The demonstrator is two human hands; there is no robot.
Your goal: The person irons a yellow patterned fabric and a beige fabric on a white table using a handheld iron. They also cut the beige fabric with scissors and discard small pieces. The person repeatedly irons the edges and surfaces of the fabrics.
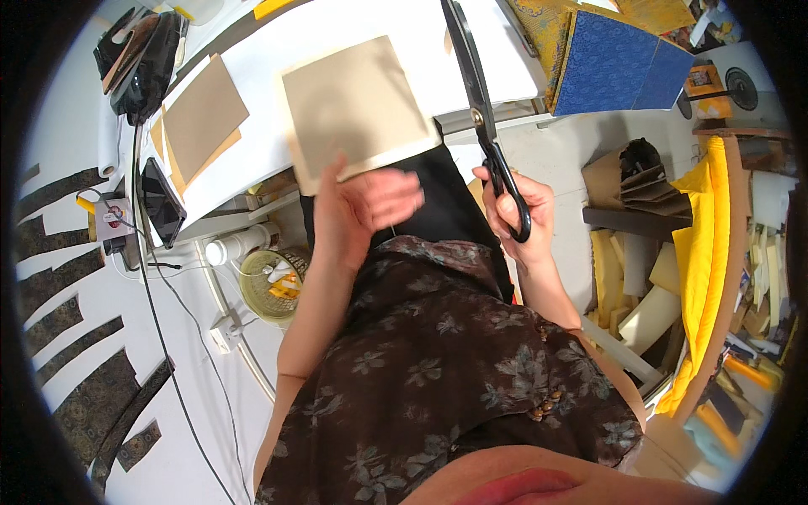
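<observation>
A large pair of fabric shears with black handles [478, 117] is held in my right hand [521, 211], blades pointing away from me and looking nearly closed. My left hand [372, 205], slightly blurred, is spread near the front edge of a square grey-beige board [353, 101]. The board lies over a slightly larger cream sheet whose margin shows around it, on the white work table. The left thumb overlaps the board's lower edge in view; whether it touches cannot be told. Nothing is visible between the left fingers.
Left on the table are stacked boards [205, 117] and a black iron [142, 63]; a phone [162, 202] stands at the edge. Blue patterned boards [622, 63] lie at the right. Below are a green basket [252, 287], cables, dark fabric strips [95, 404] and yellow cloth [704, 252].
</observation>
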